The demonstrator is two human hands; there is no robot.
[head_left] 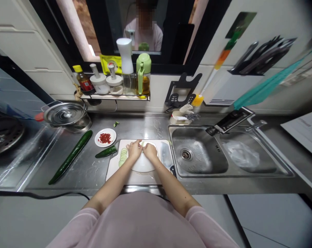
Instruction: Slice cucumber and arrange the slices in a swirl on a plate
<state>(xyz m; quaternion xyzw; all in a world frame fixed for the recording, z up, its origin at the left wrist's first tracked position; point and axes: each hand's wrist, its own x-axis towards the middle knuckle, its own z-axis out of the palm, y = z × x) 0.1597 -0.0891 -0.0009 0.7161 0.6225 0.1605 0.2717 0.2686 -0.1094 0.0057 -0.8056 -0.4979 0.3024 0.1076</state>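
Observation:
My left hand (134, 150) and my right hand (150, 151) meet above the far part of a white plate (143, 165), fingers closed in pinches. A small pale green cucumber slice (142, 143) shows between the fingertips, partly hidden by them. The plate rests on a white cutting board (111, 171). Overlapping cucumber slices (122, 157) lie in a row on the board, left of the plate. To the right, a knife (167, 155) lies flat with its black handle towards me. A cut cucumber piece (106, 152) touches the board's left edge.
Left of the board are a small dish (97, 138) of chopped red pieces, a whole cucumber (70, 157) and a lidded steel pot (79, 124). A double sink (199, 165) adjoins on the right. Behind, a shelf (114, 97) carries bottles and jars.

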